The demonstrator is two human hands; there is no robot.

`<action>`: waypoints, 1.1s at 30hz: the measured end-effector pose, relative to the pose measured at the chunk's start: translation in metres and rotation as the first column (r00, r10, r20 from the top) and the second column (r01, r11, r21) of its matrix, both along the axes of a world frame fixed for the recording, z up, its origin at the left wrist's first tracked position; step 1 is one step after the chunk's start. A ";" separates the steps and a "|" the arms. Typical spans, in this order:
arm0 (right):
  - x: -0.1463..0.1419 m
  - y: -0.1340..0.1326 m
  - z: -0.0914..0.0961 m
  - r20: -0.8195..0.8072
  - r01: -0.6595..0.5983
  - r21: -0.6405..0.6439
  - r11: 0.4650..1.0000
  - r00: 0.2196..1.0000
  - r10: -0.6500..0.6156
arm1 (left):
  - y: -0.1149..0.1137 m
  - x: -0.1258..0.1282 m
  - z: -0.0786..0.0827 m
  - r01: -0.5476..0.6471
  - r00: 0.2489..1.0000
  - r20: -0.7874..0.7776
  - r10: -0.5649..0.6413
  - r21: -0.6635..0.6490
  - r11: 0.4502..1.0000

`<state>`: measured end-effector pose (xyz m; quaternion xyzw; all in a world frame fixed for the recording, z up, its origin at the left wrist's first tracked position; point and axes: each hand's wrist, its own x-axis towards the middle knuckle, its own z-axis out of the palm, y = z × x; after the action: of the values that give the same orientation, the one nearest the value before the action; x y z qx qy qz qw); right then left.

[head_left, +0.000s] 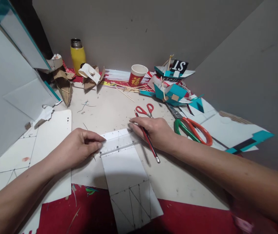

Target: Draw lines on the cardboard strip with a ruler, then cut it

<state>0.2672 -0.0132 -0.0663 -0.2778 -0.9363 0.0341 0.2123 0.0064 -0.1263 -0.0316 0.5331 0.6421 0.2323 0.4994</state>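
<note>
Lying across the far part of a white paper strip [126, 167], a clear ruler [115, 146] is spanning its width near the middle of the surface [104, 109]. The strip's near end, marked with slanting pencil lines, is reaching past the surface's near edge, where red is showing beneath. The left hand [86, 146] is pinching the ruler's left end between thumb and forefinger, probably to stop it turning. The right hand [154, 131] is grasping a red and black pencil [150, 145] while its fingertips are resting by the ruler's other end; the pencil's point is facing the far edge and its eraser end the near one, so it seems to be tucked aside, leaving the fingers free to steady the ruler.

Just beyond the right hand, small red scissors [141, 111] are lying partly hidden. Towards the right edge, large scissors [197, 130] are resting with their green and orange handles facing the near side, perhaps for easy reach. A marked white card [53, 146] is covering the left edge under the left forearm.

Along the far edge, a yellow bottle [77, 58], cardboard boats [64, 89], thin sticks [126, 93], a red paper cup [138, 74] and teal boats [171, 92] are standing or lying close together, apparently pushed back to leave working room.
</note>
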 end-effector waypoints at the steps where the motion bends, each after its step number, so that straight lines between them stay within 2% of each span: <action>1: 0.000 0.000 -0.001 0.001 -0.001 0.001 1.000 1.000 0.001 | 0.000 0.000 0.000 0.006 1.000 -0.011 -0.006 0.002 1.000; 6: 0.001 -0.001 -0.002 0.003 -0.010 0.011 1.000 1.000 0.010 | 0.000 0.001 -0.001 0.035 0.995 -0.092 -0.028 0.074 0.997; 14: 0.003 -0.001 -0.002 0.004 -0.039 0.070 0.997 0.999 0.039 | -0.002 0.007 0.001 0.056 0.982 -0.183 -0.035 0.107 0.993; 33: 0.001 -0.005 -0.006 0.051 -0.003 0.129 0.992 0.999 -0.003 | -0.003 0.004 -0.003 0.116 0.973 -0.215 -0.085 0.137 0.984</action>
<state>0.2681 -0.0177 -0.0720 -0.2642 -0.9417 -0.0335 0.2056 0.0103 -0.1292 -0.0345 0.6222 0.6440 0.1966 0.3994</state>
